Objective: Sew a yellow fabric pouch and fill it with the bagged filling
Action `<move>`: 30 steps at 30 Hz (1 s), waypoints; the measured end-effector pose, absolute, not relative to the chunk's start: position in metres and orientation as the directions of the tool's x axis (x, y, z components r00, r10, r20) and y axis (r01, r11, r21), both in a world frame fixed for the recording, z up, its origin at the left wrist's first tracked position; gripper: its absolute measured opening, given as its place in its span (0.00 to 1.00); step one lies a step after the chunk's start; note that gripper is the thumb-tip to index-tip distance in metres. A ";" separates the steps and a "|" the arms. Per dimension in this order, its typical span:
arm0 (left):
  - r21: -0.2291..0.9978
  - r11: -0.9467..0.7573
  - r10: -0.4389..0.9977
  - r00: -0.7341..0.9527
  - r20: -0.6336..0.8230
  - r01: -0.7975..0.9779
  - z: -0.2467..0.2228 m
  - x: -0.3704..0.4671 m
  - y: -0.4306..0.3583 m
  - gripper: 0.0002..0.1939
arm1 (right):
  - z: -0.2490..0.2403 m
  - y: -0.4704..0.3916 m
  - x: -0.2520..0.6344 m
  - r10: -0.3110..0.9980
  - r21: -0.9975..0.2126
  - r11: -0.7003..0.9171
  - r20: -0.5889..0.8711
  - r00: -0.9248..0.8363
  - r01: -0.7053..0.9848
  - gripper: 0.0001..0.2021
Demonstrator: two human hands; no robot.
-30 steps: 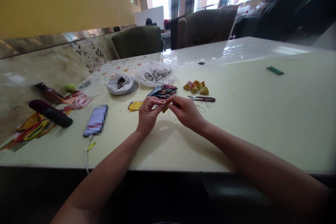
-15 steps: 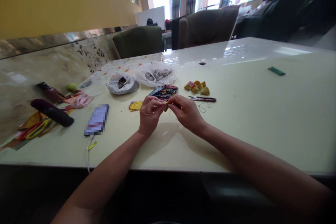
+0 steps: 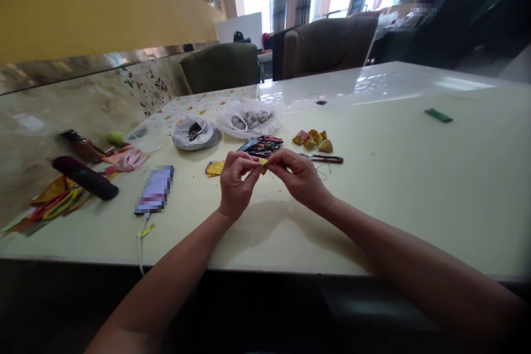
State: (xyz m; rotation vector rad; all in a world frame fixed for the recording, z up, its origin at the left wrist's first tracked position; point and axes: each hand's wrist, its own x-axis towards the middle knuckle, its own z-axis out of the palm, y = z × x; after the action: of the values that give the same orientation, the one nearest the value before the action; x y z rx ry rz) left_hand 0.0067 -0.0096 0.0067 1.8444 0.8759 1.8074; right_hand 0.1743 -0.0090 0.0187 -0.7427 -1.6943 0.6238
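Observation:
Between my two hands is a small yellow cloth piece (image 3: 263, 162), pinched from both sides above the table. My left hand (image 3: 238, 182) has its fingertips closed on its left edge, and my right hand (image 3: 301, 177) grips the right edge. Flat yellow cloth pieces (image 3: 214, 168) lie just left of my left hand. Behind the hands sits a pile of dark patterned cloth (image 3: 261, 146). Small stuffed yellow pouches (image 3: 326, 145) and dark red thread snips (image 3: 332, 159) rest beyond my right hand, with a loose thread beside them.
Two white bags (image 3: 249, 119) (image 3: 194, 133) stand farther back. A phone (image 3: 155, 189) with a cable, a dark cylinder (image 3: 85, 178), scissors (image 3: 62, 204) and cloth scraps lie left. A green object (image 3: 438, 115) is at right. Chairs (image 3: 332, 47) stand behind the table (image 3: 415, 177).
More of the yellow cloth piece shows between my fingertips. My hands remain close together in nearly the same place, and the whole view has shifted slightly.

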 end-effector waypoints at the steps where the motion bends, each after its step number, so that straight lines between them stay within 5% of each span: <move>1: 0.657 -0.734 0.663 -0.029 0.748 0.175 0.006 0.006 -0.009 0.06 | 0.019 -0.009 0.175 0.741 -0.727 0.670 0.648 -0.176 0.147 0.03; 11: 0.460 -0.829 0.490 0.017 0.872 0.318 0.007 0.001 -0.007 0.03 | 0.023 -0.009 0.178 0.709 -0.708 0.701 0.677 -0.196 0.087 0.05; 30: 0.814 -0.580 0.814 0.019 0.580 0.000 0.012 0.003 -0.012 0.04 | 0.027 -0.002 0.187 0.718 -0.718 0.686 0.642 -0.269 0.118 0.06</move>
State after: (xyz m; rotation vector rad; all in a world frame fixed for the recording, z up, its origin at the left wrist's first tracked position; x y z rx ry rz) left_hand 0.0027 -0.0117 0.0118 1.6615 0.8403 1.6311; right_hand 0.1870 -0.0023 0.0274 -0.6677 -1.7755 0.6669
